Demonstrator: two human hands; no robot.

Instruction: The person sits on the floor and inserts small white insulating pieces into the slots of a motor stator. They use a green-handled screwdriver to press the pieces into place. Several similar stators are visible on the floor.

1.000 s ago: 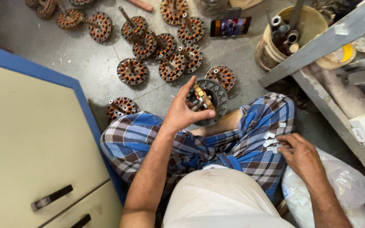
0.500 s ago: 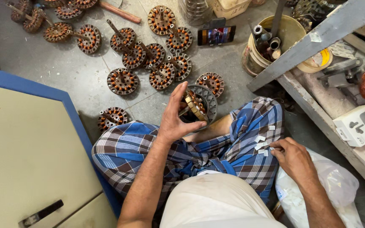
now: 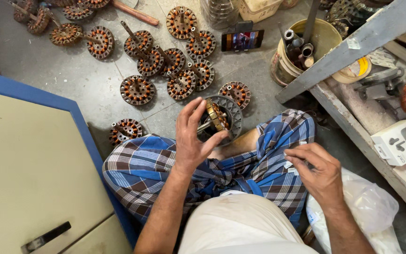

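Holding stator (image 3: 216, 115) as before, left hand (image 3: 192, 136) grip clasped; right hand (image 3: 316, 169) now pinching white strips (image 3: 291, 165)

Hands shifting on the lap
The left hand (image 3: 191, 136) is opening around the motor core (image 3: 216, 115); the right hand (image 3: 318, 171) is pinching white slips (image 3: 291, 164).

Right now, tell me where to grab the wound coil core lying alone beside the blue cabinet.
Grip the coil core by its round outer rim, coming straight down from above. It lies flat on the floor, apart from the others, and its short centre shaft looks too thin for a sure hold.
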